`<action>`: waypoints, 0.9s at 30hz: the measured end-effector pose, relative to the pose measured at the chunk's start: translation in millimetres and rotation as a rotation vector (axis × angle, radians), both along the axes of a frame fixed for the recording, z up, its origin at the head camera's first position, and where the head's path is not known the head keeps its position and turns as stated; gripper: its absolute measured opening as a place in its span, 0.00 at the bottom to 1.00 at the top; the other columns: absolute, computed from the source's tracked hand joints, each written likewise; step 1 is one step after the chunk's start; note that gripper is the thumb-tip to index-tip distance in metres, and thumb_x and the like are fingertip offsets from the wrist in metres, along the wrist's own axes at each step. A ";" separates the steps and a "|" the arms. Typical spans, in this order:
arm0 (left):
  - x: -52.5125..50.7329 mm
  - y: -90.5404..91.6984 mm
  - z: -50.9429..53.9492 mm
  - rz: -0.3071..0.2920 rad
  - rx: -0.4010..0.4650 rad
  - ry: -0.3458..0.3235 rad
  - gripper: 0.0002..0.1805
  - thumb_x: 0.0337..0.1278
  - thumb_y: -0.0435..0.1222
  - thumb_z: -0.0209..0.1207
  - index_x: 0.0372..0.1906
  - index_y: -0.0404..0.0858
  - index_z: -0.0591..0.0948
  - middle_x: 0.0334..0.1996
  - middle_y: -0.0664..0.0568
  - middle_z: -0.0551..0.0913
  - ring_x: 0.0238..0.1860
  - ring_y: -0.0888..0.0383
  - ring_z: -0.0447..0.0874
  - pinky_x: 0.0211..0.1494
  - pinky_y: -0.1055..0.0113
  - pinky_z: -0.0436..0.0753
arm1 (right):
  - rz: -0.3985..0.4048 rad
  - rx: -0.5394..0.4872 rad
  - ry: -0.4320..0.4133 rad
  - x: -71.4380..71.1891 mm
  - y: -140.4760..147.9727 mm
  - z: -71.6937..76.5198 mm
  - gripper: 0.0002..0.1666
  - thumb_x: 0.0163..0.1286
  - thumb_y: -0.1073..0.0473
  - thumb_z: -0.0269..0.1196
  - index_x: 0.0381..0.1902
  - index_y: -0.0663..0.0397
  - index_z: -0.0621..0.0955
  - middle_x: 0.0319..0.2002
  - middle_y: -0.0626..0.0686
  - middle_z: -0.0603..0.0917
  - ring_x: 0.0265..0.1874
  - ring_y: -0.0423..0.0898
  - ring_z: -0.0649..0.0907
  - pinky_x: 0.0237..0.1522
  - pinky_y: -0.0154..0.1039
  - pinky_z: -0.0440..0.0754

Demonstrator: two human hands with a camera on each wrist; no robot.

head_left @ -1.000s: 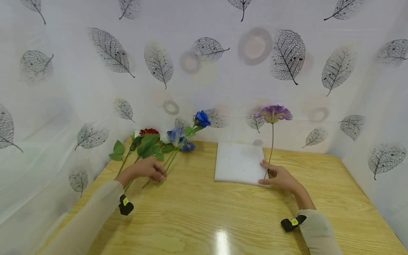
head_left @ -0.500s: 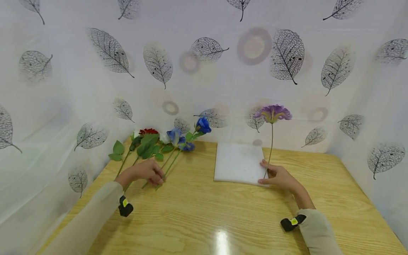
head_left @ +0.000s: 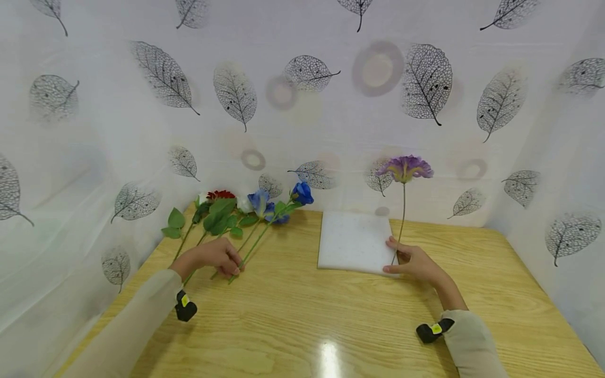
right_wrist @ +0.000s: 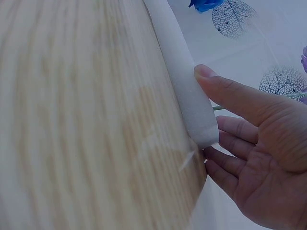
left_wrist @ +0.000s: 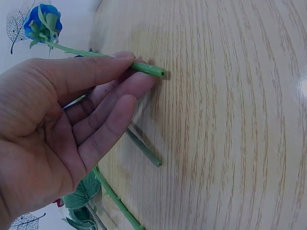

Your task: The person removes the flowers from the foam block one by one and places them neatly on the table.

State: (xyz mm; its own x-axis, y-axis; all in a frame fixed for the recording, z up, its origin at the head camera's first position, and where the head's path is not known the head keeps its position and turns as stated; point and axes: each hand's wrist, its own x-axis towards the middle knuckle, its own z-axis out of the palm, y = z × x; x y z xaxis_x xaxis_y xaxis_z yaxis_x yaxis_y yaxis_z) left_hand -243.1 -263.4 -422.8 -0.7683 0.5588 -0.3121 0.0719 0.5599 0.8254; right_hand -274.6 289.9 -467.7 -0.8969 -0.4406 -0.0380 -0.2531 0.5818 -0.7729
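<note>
Between thumb and fingertips, my left hand pinches the green stem of a blue rose near its lower end. The left wrist view shows the cut stem end sticking out past the fingertips, above the table. A white foam board lies flat near the back of the table. My right hand holds its near right corner, thumb on the front edge and fingers along the side. A purple flower stands upright at the board's right side, its stem base partly hidden by that hand.
Several flowers lie at the back left of the wooden table: a red one, a light blue one and white ones, with green leaves. A leaf-patterned curtain surrounds the table's back and sides.
The blue rose's head has dipped slightly lower and its stem end has shifted down and left in the left hand. The right hand, board and purple flower stay put.
</note>
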 end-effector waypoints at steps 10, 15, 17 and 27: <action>-0.5 -3.2 -2.7 0.014 -0.012 -0.005 0.12 0.59 0.26 0.65 0.46 0.23 0.87 0.44 0.34 0.89 0.34 0.50 0.91 0.41 0.56 0.90 | -0.005 0.011 0.005 -0.8 -0.8 -0.2 0.52 0.63 0.53 0.75 0.76 0.66 0.62 0.78 0.66 0.55 0.77 0.67 0.58 0.73 0.57 0.59; 0.1 -5.0 -2.6 0.009 -0.026 -0.007 0.10 0.58 0.26 0.65 0.43 0.23 0.88 0.39 0.37 0.90 0.31 0.56 0.90 0.39 0.58 0.90 | -0.005 0.008 0.001 -1.3 -0.5 -0.5 0.52 0.63 0.53 0.75 0.76 0.66 0.62 0.78 0.65 0.54 0.77 0.66 0.58 0.72 0.56 0.60; 0.4 -5.8 -2.2 0.003 -0.029 -0.009 0.09 0.58 0.26 0.65 0.42 0.24 0.88 0.38 0.37 0.90 0.29 0.58 0.88 0.37 0.60 0.89 | -0.004 0.005 -0.002 -1.3 -0.3 -0.5 0.52 0.63 0.53 0.75 0.76 0.67 0.62 0.78 0.66 0.54 0.77 0.66 0.58 0.72 0.55 0.60; 1.2 -10.7 -3.9 0.017 -0.050 -0.063 0.06 0.61 0.27 0.65 0.29 0.27 0.85 0.22 0.54 0.84 0.20 0.64 0.77 0.28 0.67 0.80 | -0.018 0.022 0.002 -0.9 -0.4 -0.4 0.53 0.63 0.52 0.75 0.76 0.66 0.62 0.78 0.65 0.54 0.77 0.65 0.58 0.72 0.56 0.61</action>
State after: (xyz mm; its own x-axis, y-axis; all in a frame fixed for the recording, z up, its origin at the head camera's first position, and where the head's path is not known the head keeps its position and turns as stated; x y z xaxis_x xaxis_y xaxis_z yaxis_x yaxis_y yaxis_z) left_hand -241.9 -274.1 -426.7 -0.7554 0.5284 -0.3876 0.0109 0.6015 0.7988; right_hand -275.5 289.6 -468.0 -0.9047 -0.4237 -0.0457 -0.2441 0.6031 -0.7594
